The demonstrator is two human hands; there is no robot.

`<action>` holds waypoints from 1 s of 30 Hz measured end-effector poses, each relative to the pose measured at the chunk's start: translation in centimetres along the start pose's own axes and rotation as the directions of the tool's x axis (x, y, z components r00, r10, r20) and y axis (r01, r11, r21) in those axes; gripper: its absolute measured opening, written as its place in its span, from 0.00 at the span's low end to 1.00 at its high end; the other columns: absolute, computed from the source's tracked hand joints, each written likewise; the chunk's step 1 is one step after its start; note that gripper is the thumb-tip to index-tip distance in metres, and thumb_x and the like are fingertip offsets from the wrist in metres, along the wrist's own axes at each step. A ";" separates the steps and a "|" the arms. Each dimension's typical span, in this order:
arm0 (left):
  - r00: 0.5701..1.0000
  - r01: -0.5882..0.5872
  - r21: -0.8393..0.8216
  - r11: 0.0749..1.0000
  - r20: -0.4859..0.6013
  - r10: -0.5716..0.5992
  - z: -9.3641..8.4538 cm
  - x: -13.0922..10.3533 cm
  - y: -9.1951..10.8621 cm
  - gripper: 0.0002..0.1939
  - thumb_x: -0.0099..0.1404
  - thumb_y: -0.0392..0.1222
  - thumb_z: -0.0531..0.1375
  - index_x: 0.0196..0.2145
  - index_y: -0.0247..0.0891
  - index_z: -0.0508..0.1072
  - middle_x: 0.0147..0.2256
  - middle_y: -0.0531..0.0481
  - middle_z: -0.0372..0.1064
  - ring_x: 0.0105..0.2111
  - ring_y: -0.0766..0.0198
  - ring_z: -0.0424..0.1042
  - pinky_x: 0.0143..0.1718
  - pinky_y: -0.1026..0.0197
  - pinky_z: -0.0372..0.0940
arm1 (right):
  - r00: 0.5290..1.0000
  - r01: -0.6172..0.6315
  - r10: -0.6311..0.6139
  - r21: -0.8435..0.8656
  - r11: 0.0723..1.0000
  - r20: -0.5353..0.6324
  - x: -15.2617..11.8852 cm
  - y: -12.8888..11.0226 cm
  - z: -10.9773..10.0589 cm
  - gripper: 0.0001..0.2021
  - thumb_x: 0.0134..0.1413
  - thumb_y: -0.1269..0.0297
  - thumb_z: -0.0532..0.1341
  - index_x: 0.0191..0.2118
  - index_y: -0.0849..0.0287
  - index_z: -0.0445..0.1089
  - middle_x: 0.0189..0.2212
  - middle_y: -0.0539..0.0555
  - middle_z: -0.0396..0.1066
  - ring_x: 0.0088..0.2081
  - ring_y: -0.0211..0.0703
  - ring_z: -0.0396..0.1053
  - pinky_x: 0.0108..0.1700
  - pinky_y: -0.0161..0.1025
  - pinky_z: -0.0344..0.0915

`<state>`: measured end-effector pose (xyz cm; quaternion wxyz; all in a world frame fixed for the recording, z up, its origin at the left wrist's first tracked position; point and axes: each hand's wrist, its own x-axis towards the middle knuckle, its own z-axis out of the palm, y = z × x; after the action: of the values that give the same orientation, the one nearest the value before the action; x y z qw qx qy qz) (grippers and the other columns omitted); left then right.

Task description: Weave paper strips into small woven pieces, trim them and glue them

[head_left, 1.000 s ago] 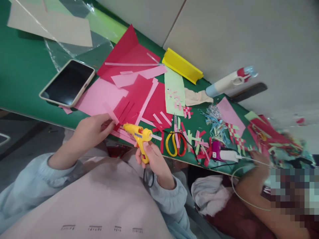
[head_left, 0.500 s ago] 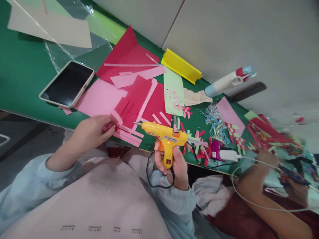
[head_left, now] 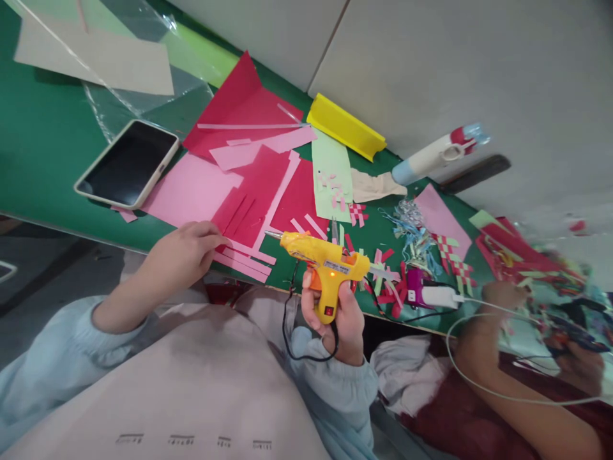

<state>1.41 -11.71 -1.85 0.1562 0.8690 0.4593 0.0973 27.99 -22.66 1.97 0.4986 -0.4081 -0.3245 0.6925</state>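
Note:
My right hand (head_left: pixel 347 319) is wrapped round the handle of a yellow hot glue gun (head_left: pixel 328 265). Its metal nozzle points left, a clear glue stick (head_left: pixel 383 273) sticks out behind, and an orange light glows on its side. My left hand (head_left: pixel 189 255) is closed, fingertips together over cut pink paper strips (head_left: pixel 246 263) at the table's near edge. Whatever lies inside its grip is hidden. Beyond those fingertips is a red paper sheet (head_left: pixel 253 198) with slits cut in it. Pink paper (head_left: pixel 186 188) lies left of the sheet.
A phone (head_left: pixel 128 163) lies on the green table (head_left: pixel 43 153) at left. Toward the wall are a yellow folded piece (head_left: pixel 345 126) and a white bottle (head_left: pixel 428 158). Woven paper scraps, a purple-and-white plug (head_left: pixel 431 295) and cords lie rightward, near another person's arm (head_left: pixel 488 345).
The glue gun has shifted slightly right, away from my left hand. My left hand has turned palm down and lowered to the strips; the raised pink curl at its fingertips no longer shows.

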 end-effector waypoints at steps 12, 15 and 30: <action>0.999 0.017 0.081 0.997 0.037 -0.020 -0.4 0.2 0.4 0.21 0.66 0.36 0.45 0.43 0.34 0.78 0.45 0.36 0.76 0.44 0.48 0.75 0.46 0.48 0.71 | 0.998 -0.047 0.047 0.016 0.999 0.035 0.5 0.8 -0.3 0.28 0.59 0.33 0.54 0.40 0.59 0.66 0.14 0.45 0.62 0.10 0.30 0.46 0.13 0.29 0.41; 0.998 -0.011 0.113 0.994 0.064 0.004 -0.4 0.4 0.5 0.20 0.64 0.35 0.47 0.41 0.36 0.79 0.46 0.37 0.76 0.45 0.48 0.75 0.48 0.48 0.70 | 0.997 -0.052 0.051 0.016 0.999 0.063 0.6 1.0 -0.3 0.28 0.59 0.34 0.54 0.41 0.58 0.66 0.15 0.45 0.63 0.10 0.29 0.47 0.12 0.29 0.42; 0.982 0.157 -0.282 0.946 -0.055 -0.180 -1.1 -0.6 -0.9 0.15 0.62 0.37 0.48 0.46 0.41 0.65 0.40 0.45 0.78 0.39 0.55 0.78 0.39 0.55 0.69 | 0.998 0.024 -0.020 0.058 0.998 -0.054 -0.3 -0.1 -1.0 0.26 0.60 0.37 0.56 0.41 0.59 0.68 0.14 0.46 0.63 0.11 0.29 0.47 0.13 0.29 0.40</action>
<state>0.10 -11.52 -1.19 0.2654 0.7916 0.5197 0.1814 28.96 -22.88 1.63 0.5264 -0.4081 -0.2951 0.6850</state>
